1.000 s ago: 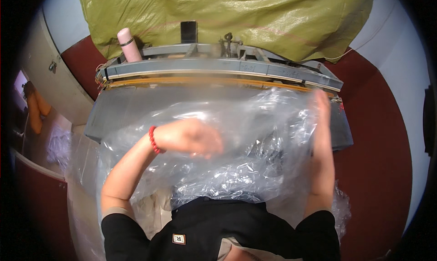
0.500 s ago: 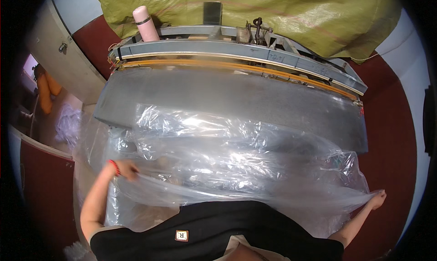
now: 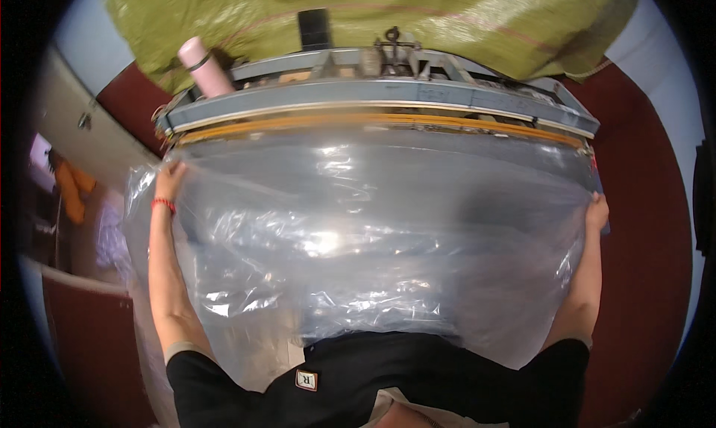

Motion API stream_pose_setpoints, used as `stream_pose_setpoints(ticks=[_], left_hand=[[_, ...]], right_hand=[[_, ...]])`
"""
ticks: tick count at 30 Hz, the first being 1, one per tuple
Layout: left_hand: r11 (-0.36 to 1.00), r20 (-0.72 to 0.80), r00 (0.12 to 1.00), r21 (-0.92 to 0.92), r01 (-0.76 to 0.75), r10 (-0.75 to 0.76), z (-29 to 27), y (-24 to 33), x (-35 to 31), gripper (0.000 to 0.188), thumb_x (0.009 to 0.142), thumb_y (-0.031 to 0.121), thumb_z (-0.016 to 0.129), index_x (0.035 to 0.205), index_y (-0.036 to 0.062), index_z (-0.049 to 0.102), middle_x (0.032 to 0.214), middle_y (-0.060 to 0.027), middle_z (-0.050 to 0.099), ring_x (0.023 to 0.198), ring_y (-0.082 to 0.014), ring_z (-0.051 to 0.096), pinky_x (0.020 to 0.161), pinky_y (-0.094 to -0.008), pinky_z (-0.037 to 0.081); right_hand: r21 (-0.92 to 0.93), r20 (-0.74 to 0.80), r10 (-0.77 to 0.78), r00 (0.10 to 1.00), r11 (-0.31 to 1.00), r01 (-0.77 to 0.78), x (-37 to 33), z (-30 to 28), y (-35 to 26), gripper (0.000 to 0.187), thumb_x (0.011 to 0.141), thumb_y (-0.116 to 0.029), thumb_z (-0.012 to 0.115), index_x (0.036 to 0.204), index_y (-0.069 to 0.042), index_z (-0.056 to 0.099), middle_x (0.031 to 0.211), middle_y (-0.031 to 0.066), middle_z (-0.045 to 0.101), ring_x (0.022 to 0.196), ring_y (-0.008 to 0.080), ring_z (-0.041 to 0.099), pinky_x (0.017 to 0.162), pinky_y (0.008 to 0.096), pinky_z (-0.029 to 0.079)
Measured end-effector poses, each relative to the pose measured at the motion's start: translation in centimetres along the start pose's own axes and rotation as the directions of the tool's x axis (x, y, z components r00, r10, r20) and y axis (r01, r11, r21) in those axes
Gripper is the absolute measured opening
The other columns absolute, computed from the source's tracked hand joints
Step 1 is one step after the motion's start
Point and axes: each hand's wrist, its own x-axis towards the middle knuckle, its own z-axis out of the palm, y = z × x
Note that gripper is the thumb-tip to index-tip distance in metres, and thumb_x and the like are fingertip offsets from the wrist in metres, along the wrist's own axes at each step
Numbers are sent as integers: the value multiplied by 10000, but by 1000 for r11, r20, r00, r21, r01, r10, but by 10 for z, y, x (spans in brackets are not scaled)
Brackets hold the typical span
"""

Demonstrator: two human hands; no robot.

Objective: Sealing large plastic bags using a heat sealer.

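A wide clear plastic sheet is stretched between my two hands and lies over the grey work surface of a long machine. My left hand, with a red bracelet on its wrist, pinches the sheet by its far left part, close to the machine's left end. At the right end, my right hand grips the sheet's right edge. The sheet's far edge reaches nearly to the orange strip along the machine's bar. Its near part hangs down in front of my body, creased and shiny.
A grey metal frame runs across the machine's back. On its left stands a pink bottle; a metal clamp-like fitting rises near the middle. Yellow-green woven tarp hangs behind. A door is at the left.
Both hands have moved forward and up, drawing the plastic sheet across the work surface toward the bar. The sheet is now flatter and more spread out. The view has shifted slightly.
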Motion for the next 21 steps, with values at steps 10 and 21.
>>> stream_pose_setpoints(ticks=[10, 21], left_hand=[[840, -130, 966, 477, 260, -225, -20, -122, 4, 600, 814, 560, 305, 1290, 194, 309, 1301, -139, 329, 1200, -301, 305, 986, -464, 194], [630, 190, 972, -775, 60, 141, 85, 269, -58, 283, 820, 250, 527, 1027, 57, 541, 929, -49, 581, 755, -122, 550, 655, -231, 420]], right_hand=[[-187, -33, 180, 983, 965, -183, -3, 3, -37, 273, 845, -277, 397, 902, -61, 554, 840, 197, 589, 829, 357, 562, 692, 449, 434], [-158, -54, 113, 992, 980, -120, 8, 13, -14, 282, 851, -247, 385, 873, -19, 551, 806, 191, 600, 783, 334, 583, 687, 430, 447]])
